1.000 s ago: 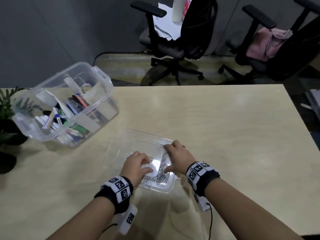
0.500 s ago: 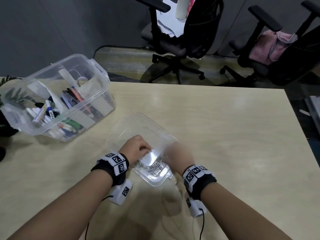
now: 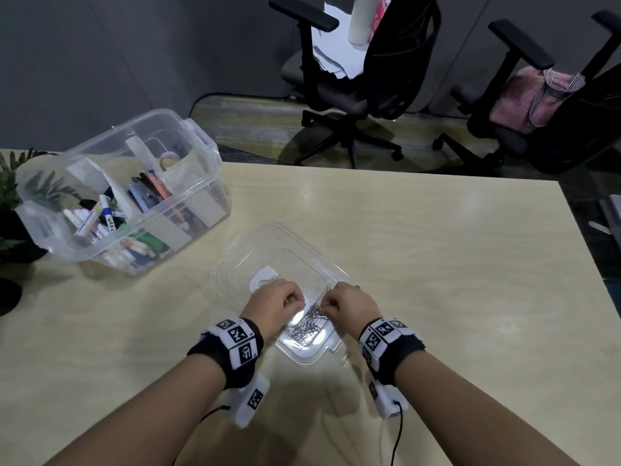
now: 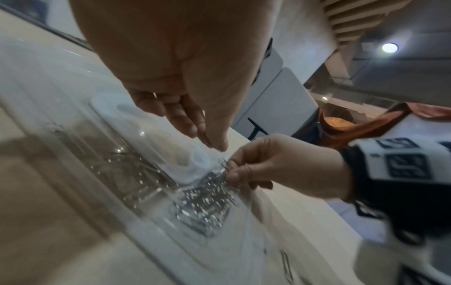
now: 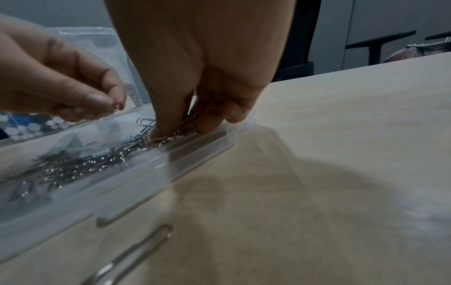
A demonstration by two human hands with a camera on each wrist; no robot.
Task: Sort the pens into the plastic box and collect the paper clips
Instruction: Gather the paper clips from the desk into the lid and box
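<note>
Paper clips heaped in clear lid between hands. Right hand pinching a bunch; left hand curled, pinching one clip. Pens boxed far left. One stray clip near right wrist, uncollected.

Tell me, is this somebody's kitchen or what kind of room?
Probably an office, not a kitchen: black swivel chairs on wheels stand behind a pale wooden desk, and a clear plastic box of marker pens sits beside a clear lid heaped with silver paper clips.
</note>
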